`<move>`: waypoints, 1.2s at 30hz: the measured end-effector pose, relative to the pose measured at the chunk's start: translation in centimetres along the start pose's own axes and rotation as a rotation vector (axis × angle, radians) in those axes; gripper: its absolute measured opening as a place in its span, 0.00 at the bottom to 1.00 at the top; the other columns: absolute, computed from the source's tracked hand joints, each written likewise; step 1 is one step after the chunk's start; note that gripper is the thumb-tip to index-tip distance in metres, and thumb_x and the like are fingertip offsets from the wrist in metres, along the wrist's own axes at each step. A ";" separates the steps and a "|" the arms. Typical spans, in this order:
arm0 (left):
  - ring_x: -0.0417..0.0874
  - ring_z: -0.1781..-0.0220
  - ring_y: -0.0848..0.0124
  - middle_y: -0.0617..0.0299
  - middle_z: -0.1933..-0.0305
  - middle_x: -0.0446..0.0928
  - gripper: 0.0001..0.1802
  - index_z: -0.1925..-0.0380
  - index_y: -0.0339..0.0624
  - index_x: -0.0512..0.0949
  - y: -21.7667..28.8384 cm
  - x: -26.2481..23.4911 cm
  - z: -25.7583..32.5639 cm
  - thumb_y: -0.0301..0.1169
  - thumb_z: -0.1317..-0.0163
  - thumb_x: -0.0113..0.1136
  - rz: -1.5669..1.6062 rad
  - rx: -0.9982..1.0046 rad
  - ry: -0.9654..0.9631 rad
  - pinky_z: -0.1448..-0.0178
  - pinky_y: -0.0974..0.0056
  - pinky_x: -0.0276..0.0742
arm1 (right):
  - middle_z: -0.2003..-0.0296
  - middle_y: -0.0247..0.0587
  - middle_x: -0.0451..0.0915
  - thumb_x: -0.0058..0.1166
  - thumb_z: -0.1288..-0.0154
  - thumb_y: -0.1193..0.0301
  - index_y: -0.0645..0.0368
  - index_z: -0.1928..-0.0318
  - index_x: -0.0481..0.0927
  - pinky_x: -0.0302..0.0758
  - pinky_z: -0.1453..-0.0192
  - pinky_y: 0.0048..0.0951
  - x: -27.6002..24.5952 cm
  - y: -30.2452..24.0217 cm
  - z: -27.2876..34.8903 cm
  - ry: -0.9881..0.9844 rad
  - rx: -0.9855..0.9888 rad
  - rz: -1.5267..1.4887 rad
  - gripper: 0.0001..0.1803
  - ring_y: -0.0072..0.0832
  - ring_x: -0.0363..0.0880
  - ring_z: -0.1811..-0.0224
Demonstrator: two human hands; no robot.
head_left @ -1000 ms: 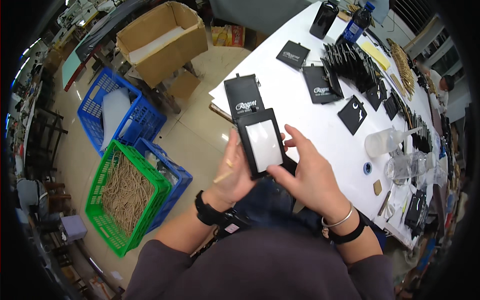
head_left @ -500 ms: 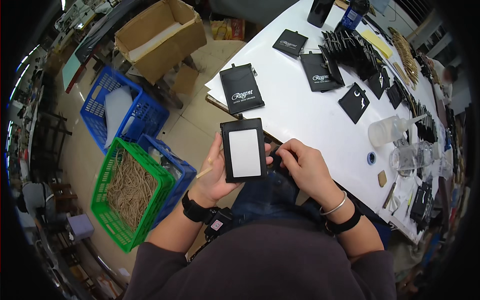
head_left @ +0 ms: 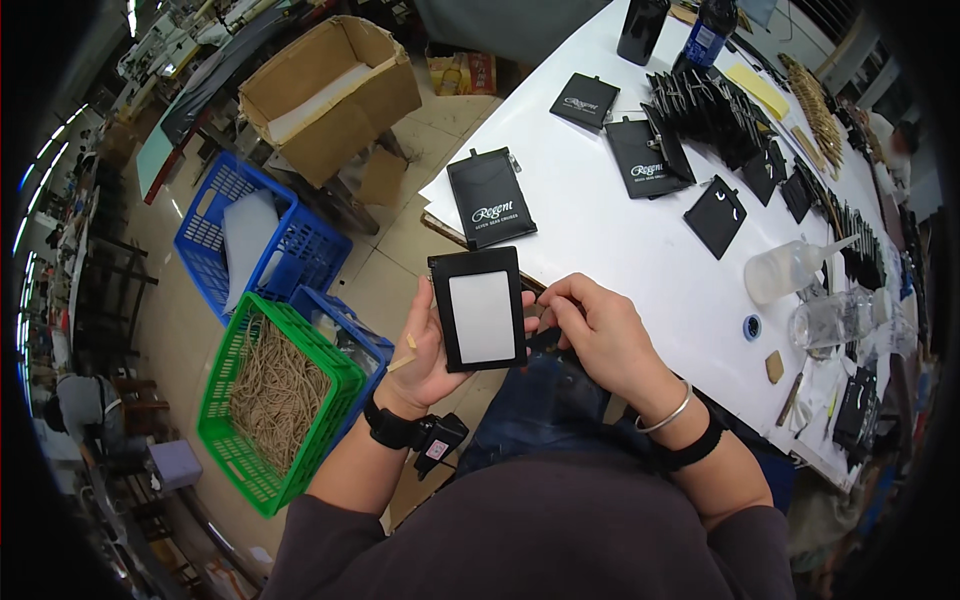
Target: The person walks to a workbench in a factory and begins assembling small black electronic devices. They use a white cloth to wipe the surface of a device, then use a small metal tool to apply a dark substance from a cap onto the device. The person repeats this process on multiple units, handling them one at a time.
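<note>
A black card holder (head_left: 480, 318) with a pale clear-window panel faces me, upright and slightly tilted. My left hand (head_left: 424, 352) supports it from behind, thumb along the left edge and fingertips showing past the right edge. Tape wraps the left fingers. Close to the holder's right edge is my right hand (head_left: 606, 338), its thumb and index finger pinched together; anything between them is too small or hidden to make out. Beyond the held one, another black card holder (head_left: 490, 198) with white printing lies at the table's edge.
More black holders (head_left: 645, 160) lie on the white table (head_left: 600, 240), beside a standing row of them (head_left: 705, 115). A squeeze bottle (head_left: 785, 270), clear jar (head_left: 830, 318) and tape roll (head_left: 752, 326) sit at right. Left are a green crate (head_left: 225, 440) of cord, blue crates (head_left: 215, 190) and a carton (head_left: 340, 110).
The whole view has shifted slightly. The card holder sits a little lower and more to the left, its face turned slightly. My right hand stays pinched beside it.
</note>
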State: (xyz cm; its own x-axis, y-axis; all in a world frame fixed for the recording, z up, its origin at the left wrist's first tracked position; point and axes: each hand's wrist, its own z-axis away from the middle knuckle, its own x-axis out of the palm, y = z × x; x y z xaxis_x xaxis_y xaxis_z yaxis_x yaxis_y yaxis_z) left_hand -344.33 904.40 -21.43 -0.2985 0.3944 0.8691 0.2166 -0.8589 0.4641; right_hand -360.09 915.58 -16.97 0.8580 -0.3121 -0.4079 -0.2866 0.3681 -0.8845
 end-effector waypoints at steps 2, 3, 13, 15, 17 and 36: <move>0.65 0.39 0.43 0.38 0.37 0.59 0.40 0.36 0.42 0.56 0.1 0.0 0.1 0.62 0.36 0.25 0.016 -0.006 0.015 0.40 0.40 0.64 | 0.74 0.49 0.77 0.45 0.37 0.72 0.65 0.61 0.75 0.72 0.65 0.33 0.3 0.3 -0.3 0.033 -0.055 0.026 0.10 0.37 0.77 0.73; 0.66 0.39 0.44 0.39 0.37 0.59 0.40 0.36 0.41 0.56 0.2 -0.1 0.2 0.62 0.36 0.25 0.026 0.008 0.020 0.40 0.40 0.64 | 0.72 0.49 0.77 0.44 0.37 0.72 0.66 0.60 0.75 0.72 0.65 0.33 0.4 0.4 -0.4 0.051 -0.083 0.039 0.10 0.37 0.77 0.73; 0.66 0.39 0.46 0.40 0.39 0.63 0.33 0.38 0.35 0.57 5.1 -1.6 -0.4 0.51 0.31 0.29 -0.009 0.317 0.113 0.37 0.49 0.64 | 0.61 0.50 0.77 0.43 0.36 0.71 0.68 0.50 0.71 0.74 0.58 0.30 -0.1 0.6 -4.9 0.123 -0.033 -0.095 0.17 0.33 0.79 0.67; 0.66 0.39 0.46 0.38 0.40 0.63 0.33 0.39 0.34 0.58 5.8 -2.0 -1.0 0.51 0.31 0.30 -0.002 0.307 0.143 0.36 0.49 0.63 | 0.60 0.49 0.77 0.44 0.38 0.70 0.68 0.50 0.71 0.73 0.54 0.32 0.3 1.9 -6.7 0.173 -0.091 0.001 0.18 0.33 0.80 0.66; 0.65 0.38 0.45 0.37 0.40 0.63 0.33 0.39 0.32 0.58 6.2 -2.3 -1.5 0.50 0.31 0.31 0.018 0.285 0.138 0.35 0.48 0.62 | 0.60 0.49 0.77 0.44 0.38 0.70 0.69 0.50 0.71 0.72 0.52 0.34 0.5 2.6 -8.1 0.230 -0.139 0.085 0.19 0.33 0.80 0.65; 0.75 0.48 0.53 0.42 0.49 0.72 0.31 0.45 0.31 0.65 6.8 -1.7 -2.4 0.49 0.30 0.29 0.012 0.208 0.163 0.42 0.54 0.71 | 0.71 0.40 0.77 0.52 0.41 0.76 0.71 0.54 0.75 0.73 0.77 0.21 0.2 0.3 -10.5 0.024 0.181 -0.238 0.15 0.21 0.75 0.77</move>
State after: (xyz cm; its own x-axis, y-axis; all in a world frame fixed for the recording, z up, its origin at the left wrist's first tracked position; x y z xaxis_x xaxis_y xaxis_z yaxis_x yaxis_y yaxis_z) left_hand -344.58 897.08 -20.19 -0.4372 0.3119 0.8435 0.4026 -0.7708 0.4937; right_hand -364.47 906.46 -19.67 0.8811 -0.4281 -0.2011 0.0036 0.4313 -0.9022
